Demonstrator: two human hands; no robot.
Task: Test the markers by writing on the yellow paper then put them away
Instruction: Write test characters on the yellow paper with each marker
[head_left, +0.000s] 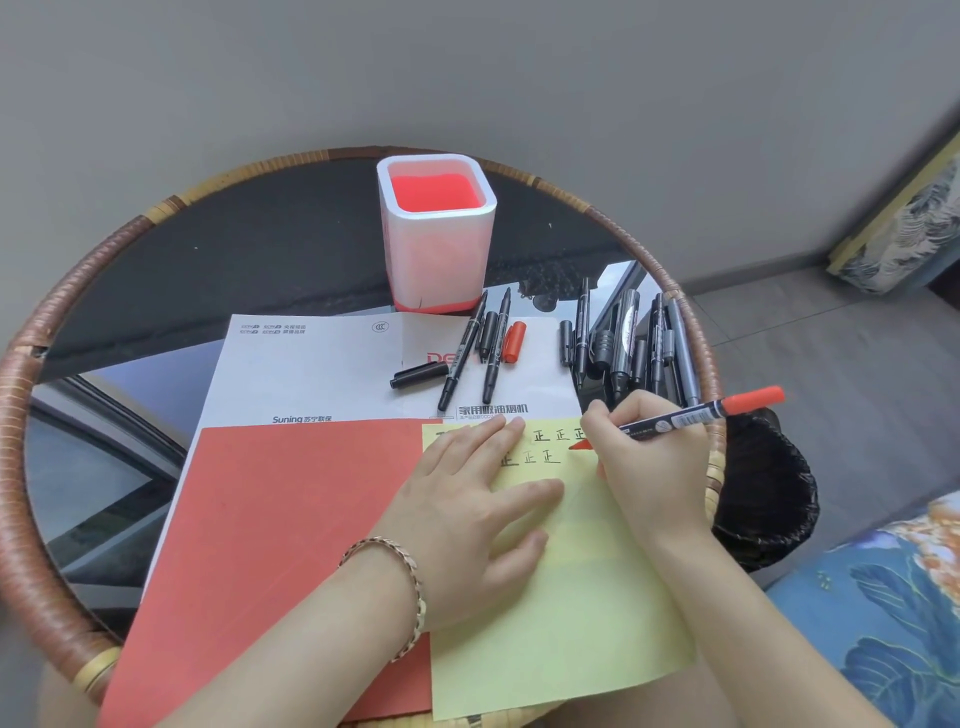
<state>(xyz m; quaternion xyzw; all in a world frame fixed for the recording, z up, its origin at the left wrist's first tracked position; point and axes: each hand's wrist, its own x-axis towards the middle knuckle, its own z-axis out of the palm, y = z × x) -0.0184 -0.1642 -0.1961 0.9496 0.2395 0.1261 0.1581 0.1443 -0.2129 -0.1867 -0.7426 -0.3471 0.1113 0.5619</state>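
Note:
My right hand (647, 452) grips a red-capped marker (701, 415), its red tip touching the yellow paper (561, 613) near several handwritten characters. My left hand (467, 514) lies flat on the yellow paper, fingers spread, holding it down. Two uncapped black markers (475, 353) lie on the white printed sheet (311, 374), with a loose black cap (418, 375) and a red cap (514, 341) beside them. A bunch of several black markers (628, 343) lies at the table's right side. A white pen holder with a red inside (436, 234) stands upright behind the sheet.
A red sheet (280, 545) lies under the yellow paper on the round glass table with a wicker rim (67, 291). A bin lined with a black bag (763, 488) stands right of the table. A floral cushion (883, 613) is at lower right.

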